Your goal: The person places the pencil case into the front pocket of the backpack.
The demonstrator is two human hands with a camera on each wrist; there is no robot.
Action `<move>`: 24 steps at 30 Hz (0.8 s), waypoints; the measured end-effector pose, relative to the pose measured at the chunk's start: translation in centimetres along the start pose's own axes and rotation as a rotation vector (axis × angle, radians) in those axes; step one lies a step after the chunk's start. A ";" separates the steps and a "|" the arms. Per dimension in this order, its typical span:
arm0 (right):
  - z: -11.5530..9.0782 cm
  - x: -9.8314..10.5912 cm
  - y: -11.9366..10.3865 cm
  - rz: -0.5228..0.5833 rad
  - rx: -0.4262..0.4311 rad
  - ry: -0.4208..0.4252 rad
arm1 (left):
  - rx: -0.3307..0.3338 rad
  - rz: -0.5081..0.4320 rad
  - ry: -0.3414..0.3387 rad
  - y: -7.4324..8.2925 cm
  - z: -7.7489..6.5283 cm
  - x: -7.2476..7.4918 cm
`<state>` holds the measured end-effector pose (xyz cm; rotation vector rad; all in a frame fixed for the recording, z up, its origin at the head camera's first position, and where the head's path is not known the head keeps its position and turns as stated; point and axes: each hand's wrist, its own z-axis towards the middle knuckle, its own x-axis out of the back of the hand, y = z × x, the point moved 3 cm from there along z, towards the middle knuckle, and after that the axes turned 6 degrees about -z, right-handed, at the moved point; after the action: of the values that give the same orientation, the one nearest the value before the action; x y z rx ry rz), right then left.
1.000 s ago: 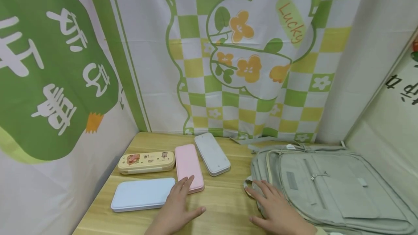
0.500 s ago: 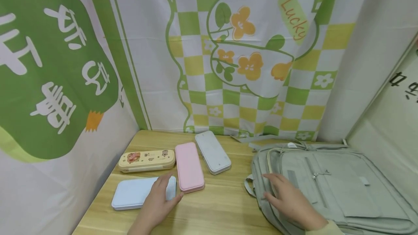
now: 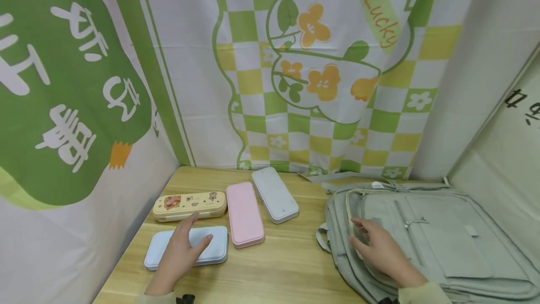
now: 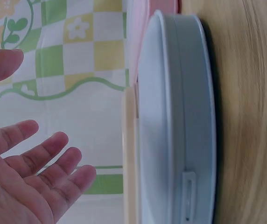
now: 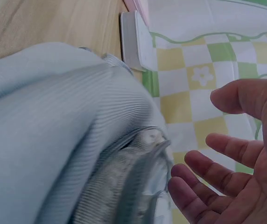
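Over the light blue pencil case (image 3: 213, 243) my left hand (image 3: 179, 250) hovers with loosely spread fingers, holding nothing. The left wrist view shows air between those fingers and the blue case (image 4: 154, 116). My right hand (image 3: 379, 247) is above the left part of the grey-green backpack (image 3: 447, 229), which lies flat with its front pocket up. Its fingers are apart and hold nothing, and in the right wrist view the hand (image 5: 236, 163) is beside the bag's zipped edge (image 5: 138, 172).
Behind the blue case lies a cream pencil case (image 3: 191, 206) with cartoon prints. A pink case (image 3: 244, 215) and a pale grey case (image 3: 275, 195) lie to its right on the wooden table (image 3: 278, 271). A patterned curtain (image 3: 295, 130) hangs along the back edge.
My left hand has moved left, from near the pink case to over the blue one. My right hand has shifted right from the backpack's side loop onto its front. The cases have stayed put.
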<state>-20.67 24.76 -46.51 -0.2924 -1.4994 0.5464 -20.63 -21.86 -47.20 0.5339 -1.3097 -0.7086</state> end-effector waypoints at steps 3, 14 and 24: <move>0.1 -0.3 0.4 0.020 -0.039 -0.007 | 0.019 -0.002 -0.018 -1.1 0.2 0.3; 0.6 -0.9 1.5 0.033 -0.140 0.027 | -0.023 0.118 -0.057 -4.0 -0.1 0.9; 0.7 -1.4 1.4 0.007 -0.134 0.052 | -0.010 0.138 -0.129 -5.5 0.1 1.1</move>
<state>-21.52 25.09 -48.36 -0.4129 -1.4877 0.4414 -21.53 -26.41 -50.37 0.3909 -1.4474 -0.6432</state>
